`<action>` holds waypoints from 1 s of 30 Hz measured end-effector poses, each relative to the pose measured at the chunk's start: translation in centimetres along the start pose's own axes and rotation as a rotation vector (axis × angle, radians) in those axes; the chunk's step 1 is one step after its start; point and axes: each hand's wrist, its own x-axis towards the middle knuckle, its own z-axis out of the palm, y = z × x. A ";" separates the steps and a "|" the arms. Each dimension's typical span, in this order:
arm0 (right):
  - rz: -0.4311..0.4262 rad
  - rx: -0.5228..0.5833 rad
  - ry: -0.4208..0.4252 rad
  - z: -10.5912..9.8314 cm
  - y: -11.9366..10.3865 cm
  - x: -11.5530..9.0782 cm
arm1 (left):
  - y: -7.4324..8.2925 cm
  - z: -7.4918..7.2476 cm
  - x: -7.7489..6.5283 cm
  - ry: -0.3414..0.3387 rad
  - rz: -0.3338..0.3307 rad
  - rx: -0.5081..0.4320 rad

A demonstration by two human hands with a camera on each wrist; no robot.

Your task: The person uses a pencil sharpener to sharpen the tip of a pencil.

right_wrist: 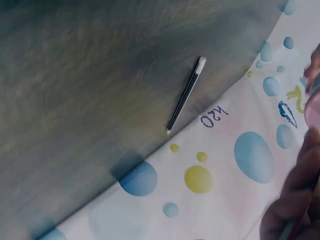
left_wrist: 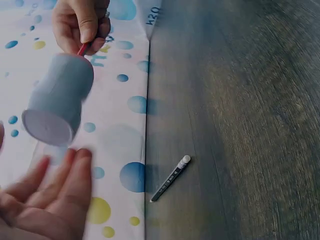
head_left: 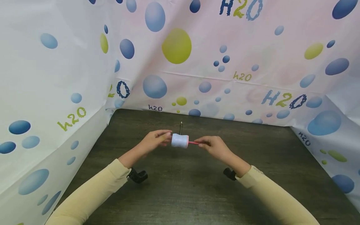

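A light-blue, waisted cylinder point(head_left: 180, 140), probably a pencil sharpener, hangs above the table with its pink end toward my right hand point(head_left: 216, 147). That hand pinches a thin red pencil point(head_left: 193, 142) whose other end goes into the pink end. My left hand point(head_left: 154, 140) is at the opposite end, fingers spread. In the left wrist view, the left fingers point(left_wrist: 60, 185) sit just under the cylinder's pale flat end point(left_wrist: 47, 127), apparently apart from it. The right wrist view catches only part of the right hand point(right_wrist: 292, 205) and the pink end point(right_wrist: 314, 110) at its edge.
A black pencil point(head_left: 181, 127) with a white eraser lies on the dark wooden table point(head_left: 185, 187), behind the cylinder. White sheeting point(head_left: 225, 103) with printed bubbles walls the back and both sides. Black camera mounts point(head_left: 137, 176) sit at both wrists.
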 end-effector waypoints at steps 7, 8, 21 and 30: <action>-0.366 -0.339 0.260 1.0 0.0 -0.3 | -0.8 0.2 0.1 -0.137 -0.236 -0.135; -0.408 -0.360 0.288 1.2 0.1 -0.2 | -0.8 0.2 0.0 -0.148 -0.241 -0.157; -0.082 0.077 -0.046 1.1 0.3 0.1 | -0.9 0.4 0.1 -0.043 0.044 0.116; 0.243 0.477 -0.344 -0.2 1.1 1.1 | 0.0 0.6 0.0 -0.008 0.229 0.242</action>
